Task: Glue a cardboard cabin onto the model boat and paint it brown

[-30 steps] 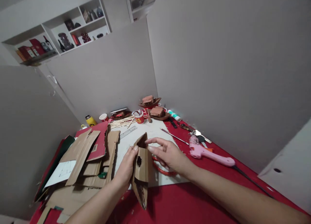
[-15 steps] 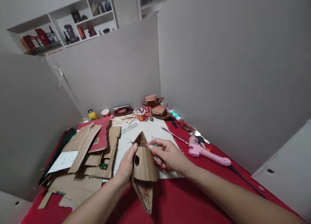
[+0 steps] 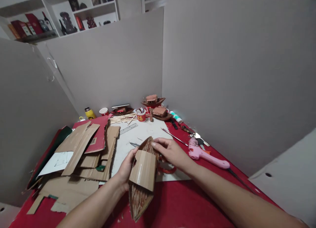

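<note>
So the red-covered table [image 3: 187, 205] takes up most of the near scene, boxed in by walls at far and right, with a broad run of red cloth by the near edge. A messy cardboard stack [image 3: 71, 188] crowds the left, torn edges poking toward the white sheet [image 3: 155, 130] in the middle. The cardboard boat [image 3: 142, 173] is up off the table, over that sheet's near edge: pointy at both ends, streaky brown inside, with a ribbed tan cover [image 3: 144, 167] curving across its middle. A pink glue gun [image 3: 208, 158] lies to the right, smooth plastic, leaving a gap beside the right forearm. The left hand [image 3: 126, 171] is wrapped firmly around the boat's left side. The right hand [image 3: 172, 152] has its fingertips on the far right rim; can't tell if they're actually pinching it.
</note>
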`<move>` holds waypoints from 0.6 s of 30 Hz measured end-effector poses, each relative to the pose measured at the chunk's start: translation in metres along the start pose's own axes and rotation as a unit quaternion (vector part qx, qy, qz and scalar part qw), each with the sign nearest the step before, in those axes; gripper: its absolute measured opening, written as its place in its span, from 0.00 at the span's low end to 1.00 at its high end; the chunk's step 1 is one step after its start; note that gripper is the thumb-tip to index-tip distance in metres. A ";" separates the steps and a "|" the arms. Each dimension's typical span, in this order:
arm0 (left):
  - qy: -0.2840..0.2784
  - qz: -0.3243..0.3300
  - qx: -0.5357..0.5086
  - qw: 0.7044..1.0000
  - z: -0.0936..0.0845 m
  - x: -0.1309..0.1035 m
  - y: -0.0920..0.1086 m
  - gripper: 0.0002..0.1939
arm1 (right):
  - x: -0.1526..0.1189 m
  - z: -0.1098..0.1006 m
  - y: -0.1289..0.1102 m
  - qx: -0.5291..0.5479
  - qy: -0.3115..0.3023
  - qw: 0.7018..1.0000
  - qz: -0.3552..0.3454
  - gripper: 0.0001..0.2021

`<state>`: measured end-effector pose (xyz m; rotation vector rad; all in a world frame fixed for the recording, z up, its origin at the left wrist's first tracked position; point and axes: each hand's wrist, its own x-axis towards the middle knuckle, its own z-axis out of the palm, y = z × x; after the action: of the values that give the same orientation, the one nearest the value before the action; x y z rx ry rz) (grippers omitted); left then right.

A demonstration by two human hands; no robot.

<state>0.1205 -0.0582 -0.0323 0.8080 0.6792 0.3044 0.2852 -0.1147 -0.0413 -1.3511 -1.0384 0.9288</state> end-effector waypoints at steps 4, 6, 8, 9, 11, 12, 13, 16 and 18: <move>0.050 0.084 0.020 0.995 -0.010 0.014 -0.013 0.25 | 0.008 -0.009 0.006 -0.023 0.011 0.999 0.023 0.15; 0.092 0.164 0.031 0.982 -0.020 0.020 -0.012 0.25 | 0.011 -0.012 0.009 -0.033 0.014 0.999 0.027 0.15; 0.129 0.239 0.050 0.961 -0.032 0.025 -0.007 0.24 | 0.014 -0.014 0.013 -0.041 0.005 0.999 0.029 0.14; 0.144 0.269 0.061 0.950 -0.038 0.026 -0.003 0.23 | 0.015 -0.013 0.015 -0.045 -0.005 0.998 0.032 0.14; 0.167 0.314 0.081 0.931 -0.048 0.028 0.003 0.22 | 0.015 -0.010 0.020 -0.050 -0.028 0.998 0.037 0.14; 0.178 0.331 0.089 0.923 -0.051 0.028 0.006 0.21 | 0.015 -0.007 0.023 -0.051 -0.038 0.997 0.038 0.14; 0.186 0.344 0.095 0.915 -0.053 0.028 0.007 0.21 | 0.015 -0.004 0.026 -0.051 -0.046 0.997 0.037 0.14; 0.197 0.364 0.112 0.904 -0.053 0.027 0.006 0.19 | 0.014 0.002 0.035 -0.051 -0.056 0.997 0.030 0.15; 0.197 0.365 0.119 0.902 -0.051 0.026 0.003 0.18 | 0.014 0.003 0.040 -0.053 -0.059 0.997 0.024 0.16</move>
<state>0.1065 -0.0150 -0.0666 1.2422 0.7780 1.1063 0.2888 -0.0992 -0.0810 -1.4289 -1.1631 1.0112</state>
